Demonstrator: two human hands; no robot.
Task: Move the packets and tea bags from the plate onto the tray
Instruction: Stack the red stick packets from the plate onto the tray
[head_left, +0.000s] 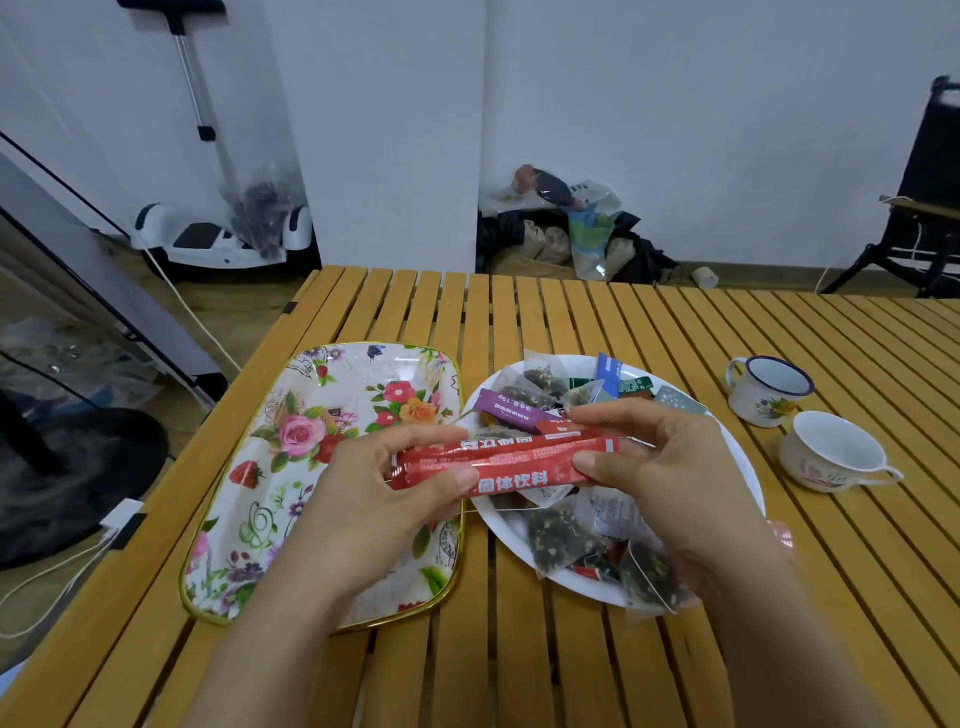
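I have two red packets (506, 460) held side by side between both hands, lifted above the gap where the tray meets the plate. My left hand (379, 499) pinches their left ends, thumb on top and fingers curled underneath. My right hand (670, 467) pinches the right ends the same way, thumb pressed on the nearer packet and fingers wrapped over the far side. The packets lie roughly level, running left to right.

Under and behind them, the white plate (748, 467) carries the remaining pile: a purple packet (506, 408) at the far left, a blue packet (609, 371) standing up at the back, a green one (635, 385) beside it, and several mesh tea bags (563, 535) filled with dark leaves, some near the front rim under my right wrist. One tea bag (652, 574) hangs over the plate's near edge.

Just to the left of the plate, touching or nearly so, is the floral tray (291, 441) with a gold rim; I see nothing lying on its visible part, though my left hand covers its right side.

Both rest on a slatted wooden table (519, 649). To the right of the plate stand two cups: an enamel mug (769, 389) with a blue rim, and a white cup (831, 452) nearer me.
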